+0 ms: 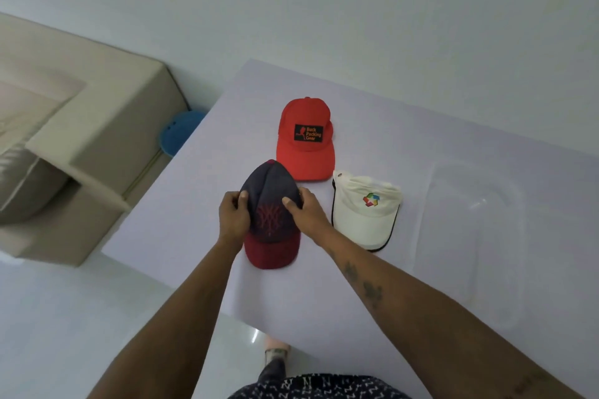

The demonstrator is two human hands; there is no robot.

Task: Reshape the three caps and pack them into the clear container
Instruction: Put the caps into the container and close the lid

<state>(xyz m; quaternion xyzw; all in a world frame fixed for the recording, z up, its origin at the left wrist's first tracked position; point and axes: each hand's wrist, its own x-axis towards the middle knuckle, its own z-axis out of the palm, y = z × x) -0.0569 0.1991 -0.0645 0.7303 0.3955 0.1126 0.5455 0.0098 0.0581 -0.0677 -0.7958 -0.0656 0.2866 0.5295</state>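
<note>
A navy cap with a maroon brim (270,220) lies near the table's front, brim toward me. My left hand (234,216) grips its left side and my right hand (308,211) grips its right side, thumbs on the crown. Behind it sits a red cap (305,141) with a black patch. A white cap with a colourful logo (366,215) lies to the right, flattened. The clear container (470,236) stands at the right of the table, faint against the surface.
The pale lilac table (181,230) has its left edge close to the navy cap. A beige sofa (81,152) stands to the left, with a blue stool (180,133) between it and the table. The white floor lies below.
</note>
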